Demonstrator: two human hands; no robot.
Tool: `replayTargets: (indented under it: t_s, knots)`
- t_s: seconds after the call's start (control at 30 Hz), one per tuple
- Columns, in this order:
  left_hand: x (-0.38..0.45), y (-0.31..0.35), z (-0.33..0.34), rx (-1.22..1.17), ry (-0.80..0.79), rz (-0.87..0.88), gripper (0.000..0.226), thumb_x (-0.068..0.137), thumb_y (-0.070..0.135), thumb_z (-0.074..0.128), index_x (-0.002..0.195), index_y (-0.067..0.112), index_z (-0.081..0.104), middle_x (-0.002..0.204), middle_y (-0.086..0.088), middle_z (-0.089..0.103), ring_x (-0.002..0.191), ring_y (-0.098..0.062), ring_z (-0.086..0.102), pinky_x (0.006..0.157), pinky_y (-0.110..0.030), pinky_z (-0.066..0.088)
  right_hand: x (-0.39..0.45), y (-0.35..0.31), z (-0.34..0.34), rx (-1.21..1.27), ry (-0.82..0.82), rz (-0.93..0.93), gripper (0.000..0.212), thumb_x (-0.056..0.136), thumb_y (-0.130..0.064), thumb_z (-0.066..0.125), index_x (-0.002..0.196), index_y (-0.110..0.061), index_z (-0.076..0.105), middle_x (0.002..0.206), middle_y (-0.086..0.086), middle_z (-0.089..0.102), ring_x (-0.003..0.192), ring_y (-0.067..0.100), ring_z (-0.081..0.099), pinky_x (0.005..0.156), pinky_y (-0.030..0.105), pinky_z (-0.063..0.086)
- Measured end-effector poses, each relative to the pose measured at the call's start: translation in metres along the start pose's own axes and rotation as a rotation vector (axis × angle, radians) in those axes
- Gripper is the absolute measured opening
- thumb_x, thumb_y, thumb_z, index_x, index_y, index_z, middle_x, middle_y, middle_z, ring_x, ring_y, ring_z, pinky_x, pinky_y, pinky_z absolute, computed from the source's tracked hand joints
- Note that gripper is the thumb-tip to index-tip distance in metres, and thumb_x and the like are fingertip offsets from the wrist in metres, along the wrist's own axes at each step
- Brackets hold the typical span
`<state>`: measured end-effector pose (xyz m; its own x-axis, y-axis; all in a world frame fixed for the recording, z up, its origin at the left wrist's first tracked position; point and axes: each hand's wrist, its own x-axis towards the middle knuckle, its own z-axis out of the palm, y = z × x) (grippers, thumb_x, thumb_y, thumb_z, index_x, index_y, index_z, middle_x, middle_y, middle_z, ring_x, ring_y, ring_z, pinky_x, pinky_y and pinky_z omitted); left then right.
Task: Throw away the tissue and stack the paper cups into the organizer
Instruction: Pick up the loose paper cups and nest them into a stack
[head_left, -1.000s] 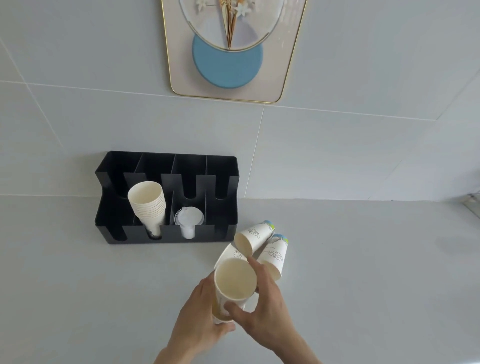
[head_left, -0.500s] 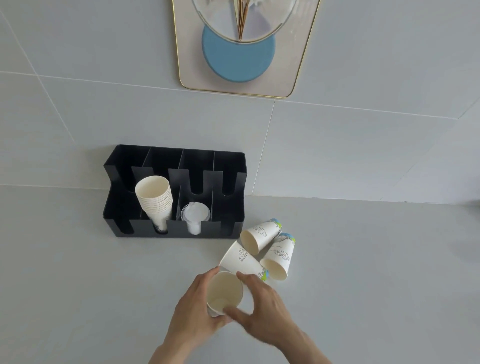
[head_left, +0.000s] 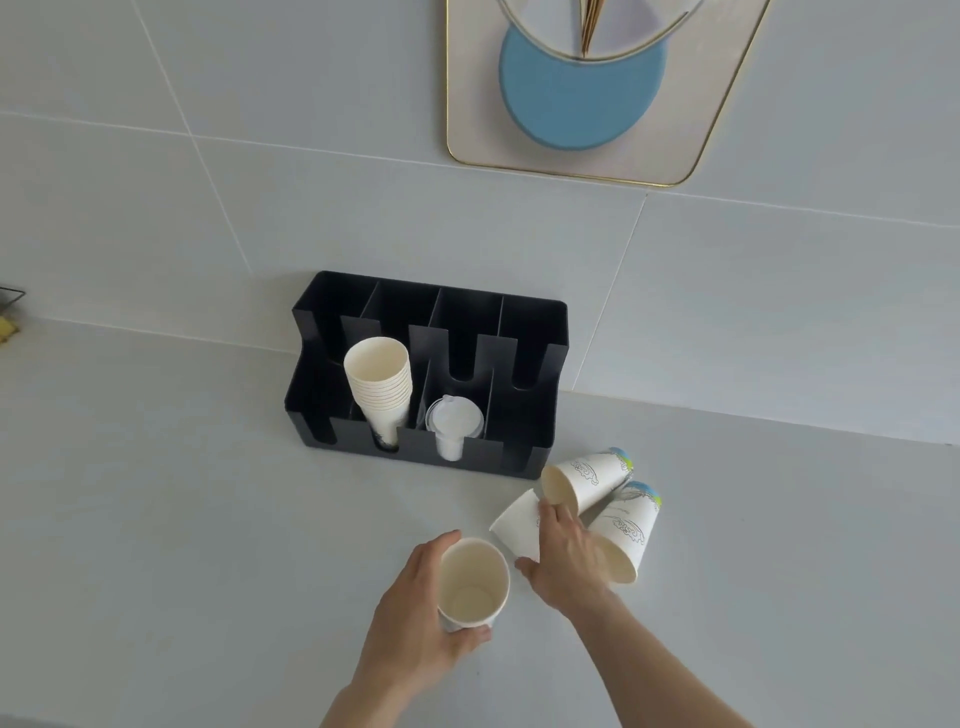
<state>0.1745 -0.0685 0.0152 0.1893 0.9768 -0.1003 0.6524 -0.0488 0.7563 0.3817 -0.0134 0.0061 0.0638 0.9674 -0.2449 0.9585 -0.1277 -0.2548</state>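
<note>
My left hand (head_left: 415, 618) grips an upright white paper cup (head_left: 472, 584), its mouth facing me, standing on the counter. My right hand (head_left: 566, 564) rests on a paper cup lying on its side (head_left: 517, 525), fingers curled over it. Two more printed cups lie tipped over just right of it, one (head_left: 587, 480) nearer the organizer and one (head_left: 626, 535) partly behind my right hand. The black organizer (head_left: 530, 322) stands against the wall, holding a tilted stack of cups (head_left: 382, 387) in a front slot. No tissue is in view.
A clear plastic lid (head_left: 454, 418) sits in the organizer slot right of the cup stack. A framed wall decoration (head_left: 582, 88) hangs above. A small dark and yellow object (head_left: 8, 312) shows at the far left edge of the grey counter (head_left: 182, 519).
My right hand let go of the upright cup and moved right onto the cup lying on its side. My left hand set the held cup lower on the counter. The view shifted left.
</note>
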Motion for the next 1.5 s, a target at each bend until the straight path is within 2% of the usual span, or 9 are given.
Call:
replayTargets:
  t_s: [0.3,0.47,0.6,0.8,0.9,1.0,1.17,1.3,1.5]
  knots:
    - [0.002,0.002,0.006,0.003,-0.018,0.018,0.099,0.058,0.053,0.082,0.141,0.048,0.028,0.133,0.034,0.039,0.118,0.004,0.049,0.094,-0.023,0.049,-0.009,0.005,0.01,0.024,0.012,0.089,0.072,0.077,-0.036,0.077,0.132,-0.012,0.037,0.119,0.004,0.051,0.103,0.027,0.062,0.078,0.034,0.053]
    - [0.003,0.002,0.006,-0.001,-0.023,0.037,0.101,0.056,0.054,0.084,0.14,0.05,0.029,0.132,0.043,0.034,0.118,0.006,0.049,0.092,-0.018,0.046,-0.017,0.016,-0.012,0.324,0.118,0.135,0.088,0.073,-0.034,0.082,0.147,-0.019,0.035,0.112,-0.002,0.045,0.092,0.019,0.053,0.065,0.029,0.045]
    - [0.003,0.003,0.008,-0.016,-0.019,0.062,0.098,0.056,0.052,0.084,0.137,0.054,0.028,0.133,0.042,0.035,0.118,0.007,0.049,0.092,-0.017,0.044,-0.028,0.011,-0.05,0.679,0.285,0.075,0.084,0.067,-0.034,0.087,0.141,-0.022,0.049,0.118,-0.009,0.049,0.102,0.007,0.057,0.087,0.038,0.055]
    - [0.002,0.003,0.011,-0.024,-0.012,0.061,0.099,0.056,0.051,0.084,0.138,0.052,0.028,0.133,0.038,0.039,0.115,0.007,0.051,0.088,-0.018,0.047,-0.062,-0.017,-0.082,1.001,0.266,-0.084,0.073,0.064,-0.032,0.09,0.125,-0.034,0.051,0.119,-0.014,0.064,0.11,0.004,0.064,0.088,0.026,0.055]
    - [0.004,0.005,0.009,-0.016,-0.025,0.056,0.096,0.055,0.051,0.084,0.134,0.052,0.03,0.125,0.037,0.044,0.108,0.005,0.056,0.082,-0.017,0.05,-0.072,-0.028,-0.069,0.957,0.218,-0.147,0.078,0.066,-0.024,0.09,0.127,-0.042,0.045,0.12,-0.02,0.064,0.112,0.002,0.062,0.088,0.016,0.051]
    - [0.003,0.006,0.01,-0.02,-0.03,0.031,0.092,0.051,0.053,0.084,0.129,0.048,0.035,0.118,0.039,0.046,0.107,0.004,0.059,0.075,-0.013,0.047,-0.075,-0.028,-0.046,0.869,0.179,-0.206,0.091,0.065,-0.019,0.087,0.133,-0.05,0.035,0.128,-0.028,0.056,0.121,0.005,0.056,0.098,0.019,0.049]
    - [-0.001,0.005,0.011,-0.089,0.029,0.009,0.108,0.049,0.062,0.087,0.139,0.05,0.029,0.133,0.041,0.043,0.118,0.01,0.051,0.09,-0.019,0.049,-0.079,-0.02,-0.02,0.708,0.074,-0.229,0.108,0.063,-0.045,0.085,0.153,-0.034,0.027,0.136,-0.02,0.046,0.13,0.0,0.046,0.108,0.027,0.045]
    - [-0.003,0.006,0.008,-0.114,0.012,0.008,0.123,0.052,0.059,0.086,0.148,0.051,0.011,0.136,0.036,0.041,0.118,0.002,0.053,0.093,-0.024,0.052,-0.08,-0.014,-0.012,0.584,0.059,-0.291,0.096,0.071,-0.062,0.078,0.152,-0.029,0.036,0.138,-0.019,0.046,0.125,0.0,0.05,0.104,0.031,0.047]
    - [-0.003,0.003,0.011,-0.05,0.009,0.031,0.104,0.061,0.053,0.082,0.147,0.048,0.023,0.142,0.034,0.037,0.126,0.002,0.049,0.09,-0.017,0.045,-0.076,-0.012,-0.011,0.494,0.053,-0.31,0.084,0.073,-0.058,0.075,0.146,-0.03,0.044,0.138,-0.02,0.05,0.121,0.005,0.055,0.099,0.028,0.048]
